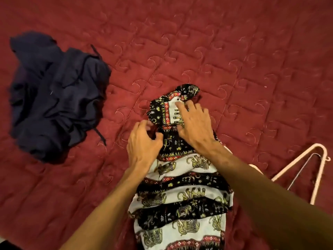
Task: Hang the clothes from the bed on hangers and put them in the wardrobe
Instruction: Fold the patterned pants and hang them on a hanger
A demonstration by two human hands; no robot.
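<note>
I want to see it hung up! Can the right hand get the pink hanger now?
Probably yes. The hanger lies in the open on the bedspread on that side, and the right hand only rests flat on the patterned cloth.

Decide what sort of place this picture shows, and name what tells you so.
Probably a bedroom: a quilted red bedspread covers the surface, an elephant-print garment and a dark blue garment lie on it, and a clothes hanger rests alongside.

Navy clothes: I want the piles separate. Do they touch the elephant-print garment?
Apart. The head view shows bare red bedspread between the navy clothes and the elephant-print garment.
</note>
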